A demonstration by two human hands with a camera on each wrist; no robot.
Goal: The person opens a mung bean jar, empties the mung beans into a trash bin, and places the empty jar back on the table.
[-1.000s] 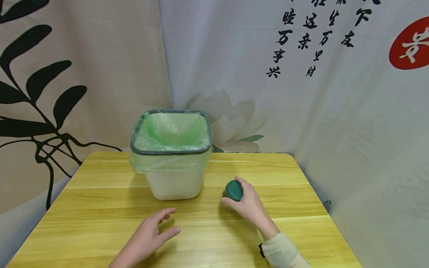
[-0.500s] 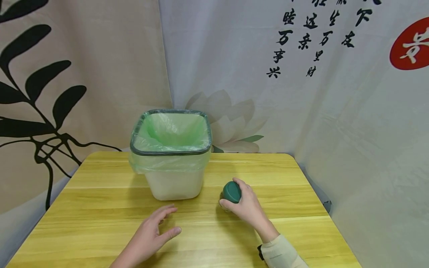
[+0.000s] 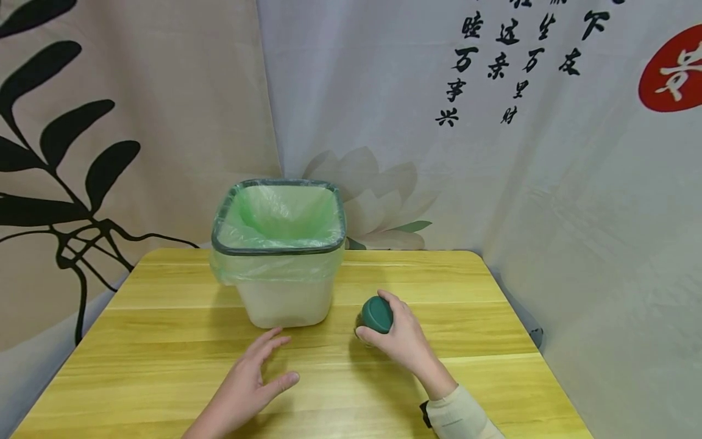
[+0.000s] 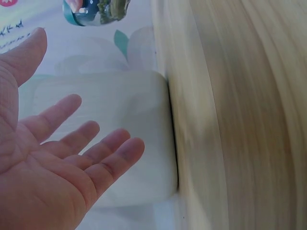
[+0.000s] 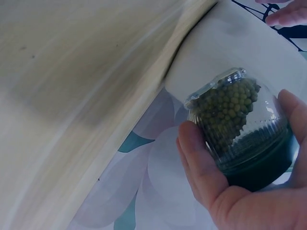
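Observation:
My right hand (image 3: 404, 341) grips a small clear glass jar (image 5: 229, 112) with a dark green lid (image 3: 378, 314), thumb on one side and fingers on the other. Small round green beans (image 5: 228, 108) fill part of the jar, piled toward its base. In the right wrist view a gap shows between the jar's base and the tabletop. My left hand (image 3: 244, 384) holds nothing, its fingers spread and relaxed in front of the bin. In the left wrist view the palm of that hand (image 4: 53, 163) overlaps the pale bin wall, and the jar (image 4: 112, 10) appears at the top edge.
A whitish bin (image 3: 285, 305) lined with a green plastic bag (image 3: 274, 268) stands toward the back of the wooden table (image 3: 439, 286), left of the jar. Printed cloth curtains (image 3: 384, 91) hang close behind the table and along its right side.
The right hand has drifted slightly left with the jar. My left hand's fingers have spread a little and reached nearer to the bin's base. The bin has stayed in place.

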